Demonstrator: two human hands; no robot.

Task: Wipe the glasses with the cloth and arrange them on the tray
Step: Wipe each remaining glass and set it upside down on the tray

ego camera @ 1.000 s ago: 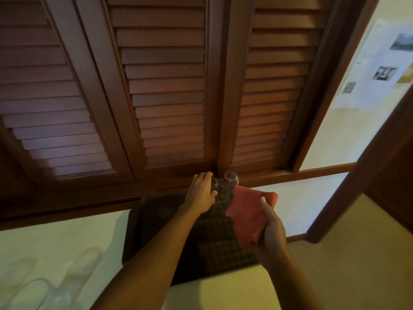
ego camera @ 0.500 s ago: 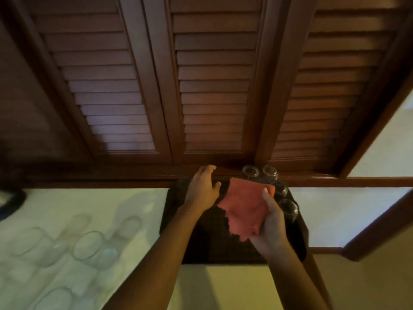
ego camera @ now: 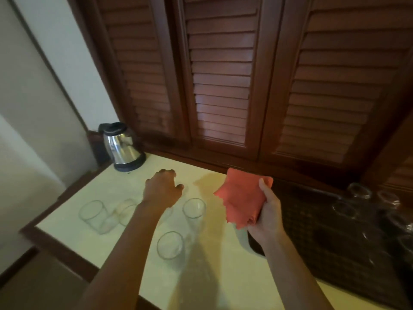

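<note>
On the counter: a pale cream counter top [ego camera: 223, 276] with a dark wooden edge runs below brown slatted wooden doors [ego camera: 221, 74].
Left hand: the left hand [ego camera: 162, 190] reaches out over the counter, palm down and fingers curled loosely; it holds nothing, and whether it touches the surface cannot be told.
Right hand: the right hand [ego camera: 267, 217] is raised above the counter's middle, fingers and thumb closed around a folded cloth.
Cloth: the salmon-red cloth [ego camera: 242, 196] hangs from that hand with a ragged lower edge, just left of the tray.
Glasses waiting: four clear glasses stand upright on the counter. One glass [ego camera: 194, 208] is just below and right of the left hand, another [ego camera: 170, 245] sits nearer the viewer beside the left forearm, a third [ego camera: 92, 213] stands far left, and a blurred fourth [ego camera: 126, 210] is next to it, partly behind the left wrist.
Tray: a dark tray [ego camera: 324, 242] with a woven pattern lies on the right part of the counter.
Glasses on tray: several clear glasses [ego camera: 359, 191] cluster at the tray's far right corner; they are dim, so their count is unclear.
Kettle: a shiny steel kettle [ego camera: 123, 147] with a black lid and base stands in the far left corner.
</note>
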